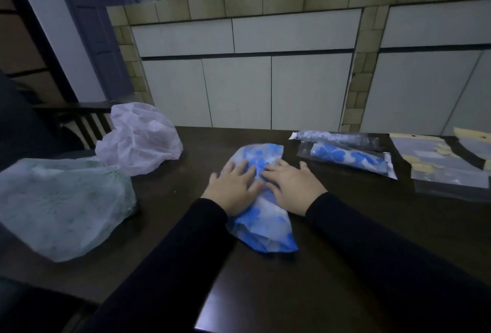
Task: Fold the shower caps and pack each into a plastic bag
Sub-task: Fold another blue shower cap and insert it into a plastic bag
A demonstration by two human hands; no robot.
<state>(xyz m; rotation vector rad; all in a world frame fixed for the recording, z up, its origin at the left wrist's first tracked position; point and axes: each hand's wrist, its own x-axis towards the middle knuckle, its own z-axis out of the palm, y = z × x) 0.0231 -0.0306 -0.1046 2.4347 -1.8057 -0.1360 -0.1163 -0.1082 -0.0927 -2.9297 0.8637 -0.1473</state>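
Left grip (233, 189) and right grip (291, 186) lie flat, side by side, fingers spread.

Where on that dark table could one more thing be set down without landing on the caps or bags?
Bare wood shows between the pink bag and the blue cap under both hands, left hand and right hand, and in front of the right sleeve below the empty bags. The far right is crowded with packed caps; the green cap fills the left.
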